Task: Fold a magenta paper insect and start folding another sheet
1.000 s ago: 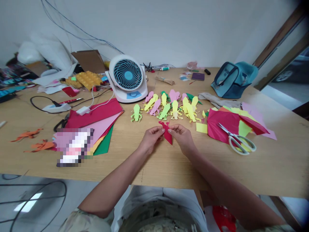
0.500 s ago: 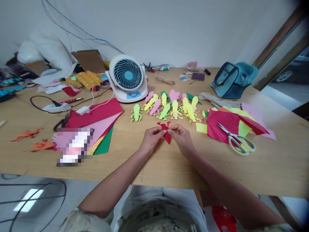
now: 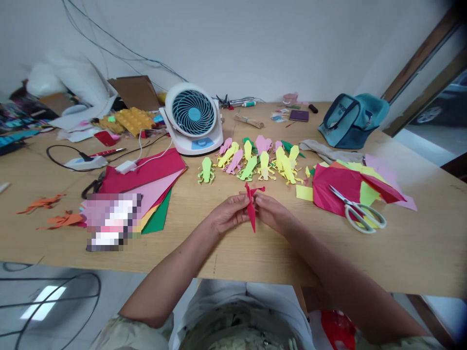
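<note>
A small red folded-paper figure [image 3: 251, 210] is held between both hands above the table's front middle. It is turned edge-on, its narrow point facing me and thin limbs sticking out at the far end. My left hand [image 3: 232, 212] pinches it from the left with thumb and fingers. From the right, my right hand [image 3: 273, 210] grips it too, its fingertips partly hidden behind the paper. Just beyond the hands lie several finished paper figures in green, yellow and pink, among them a light green paper frog [image 3: 206, 170] standing a little apart.
White-handled scissors [image 3: 359, 210] rest on red and yellow paper sheets [image 3: 335, 187] at right. A white fan [image 3: 193, 114] stands behind. At left are coloured sheets [image 3: 156, 214], orange paper figures [image 3: 63, 220], a pixelated object [image 3: 115, 223] and a power strip [image 3: 85, 163]. A blue bag [image 3: 352, 121] sits back right.
The red paper figure has been turned from lying broad side up to edge-on, its point now lower toward me. Both hands have shifted their grip around it.
</note>
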{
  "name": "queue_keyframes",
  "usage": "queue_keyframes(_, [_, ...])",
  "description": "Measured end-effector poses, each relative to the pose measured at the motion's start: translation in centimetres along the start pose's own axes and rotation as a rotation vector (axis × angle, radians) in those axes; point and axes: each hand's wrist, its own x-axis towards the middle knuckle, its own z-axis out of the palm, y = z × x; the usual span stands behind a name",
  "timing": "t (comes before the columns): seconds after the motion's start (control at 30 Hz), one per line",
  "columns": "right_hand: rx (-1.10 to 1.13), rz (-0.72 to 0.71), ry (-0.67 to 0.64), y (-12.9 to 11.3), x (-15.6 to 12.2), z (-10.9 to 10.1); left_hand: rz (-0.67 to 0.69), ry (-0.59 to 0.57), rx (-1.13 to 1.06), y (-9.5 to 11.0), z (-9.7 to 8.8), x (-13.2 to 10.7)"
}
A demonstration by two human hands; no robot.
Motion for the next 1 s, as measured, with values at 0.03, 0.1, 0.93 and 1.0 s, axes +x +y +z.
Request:
queue_keyframes(0.03, [0.043, 0.014, -0.031, -0.1, -0.1, 0.1, -0.012, -0.016, -0.027, 0.0, 0.0, 0.0])
queue_keyframes(0.1, [0.121, 0.049, -0.074, -0.1, -0.2, 0.1, -0.041, -0.059, -0.05, -0.1, -0.1, -0.1])
queue_keyframes(0.93, [-0.233, -0.097, 0.3, 0.0, 0.7, -0.3, 0.263, 0.274, 0.338, -0.4, -0.1, 0.7])
queue_keyframes(1.0, [-0.25, -0.099, 0.312, 0.1, 0.7, -0.5, 0.235, 0.261, 0.353, -0.3, 0.0, 0.6])
